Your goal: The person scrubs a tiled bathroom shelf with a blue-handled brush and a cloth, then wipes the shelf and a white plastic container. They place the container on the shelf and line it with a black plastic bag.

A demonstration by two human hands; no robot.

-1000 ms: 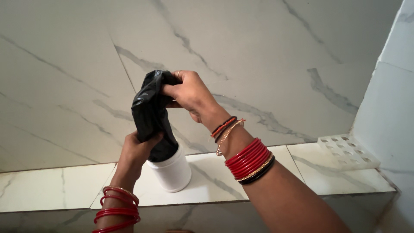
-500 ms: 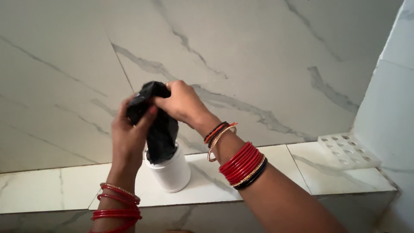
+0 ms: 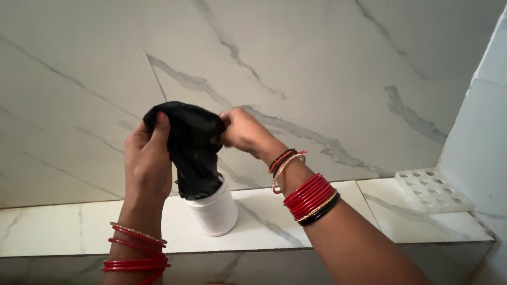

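Both my hands hold a black plastic bag (image 3: 193, 145) above a white cylindrical container (image 3: 214, 211) that stands on a marble ledge (image 3: 274, 216). My left hand (image 3: 145, 161) grips the bag's upper left edge with fingers over the top. My right hand (image 3: 243, 132) pinches the upper right edge. The bag's lower end hangs into the container's mouth. Red bangles ring both wrists.
A white moulded tray with round hollows (image 3: 433, 190) lies on the ledge at the right, beside a pale side wall (image 3: 480, 126). Grey-veined marble tiles (image 3: 317, 68) cover the wall behind the ledge.
My left hand rose from the container to the bag's top edge. My right hand shifted right, and the two hands have drawn the bag's top apart.
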